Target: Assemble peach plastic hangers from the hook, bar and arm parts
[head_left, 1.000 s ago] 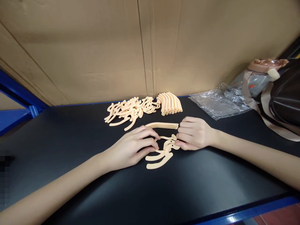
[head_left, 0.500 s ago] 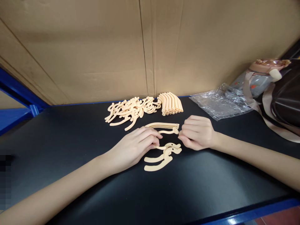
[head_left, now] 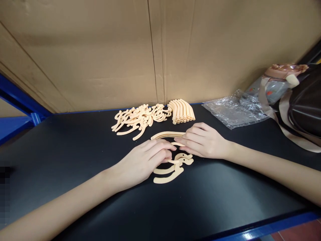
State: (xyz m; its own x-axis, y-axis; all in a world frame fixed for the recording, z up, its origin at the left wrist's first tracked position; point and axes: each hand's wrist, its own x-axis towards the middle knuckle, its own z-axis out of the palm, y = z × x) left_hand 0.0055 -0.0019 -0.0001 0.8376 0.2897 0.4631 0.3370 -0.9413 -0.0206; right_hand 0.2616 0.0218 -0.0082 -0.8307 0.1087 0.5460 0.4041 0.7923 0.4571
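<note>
Black tabletop (head_left: 225, 204), curved beige strip (head_left: 178, 144) between fingertips (head_left: 174, 147), left hand (head_left: 142, 160) pinching its left end, right hand (head_left: 207, 142) fingers closed over the right, two hooked pieces (head_left: 172, 176) just nearer.

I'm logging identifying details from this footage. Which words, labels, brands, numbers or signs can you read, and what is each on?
No readable text anywhere.
Grey bottle with a pinkish-brown lid: small orange marks, too blurred to tell whether any are letters.
Clear, crinkled plastic bag: no legible label.
Curved cream-coloured pieces: no lettering visible.
Brown cardboard backing: no print visible.
</note>
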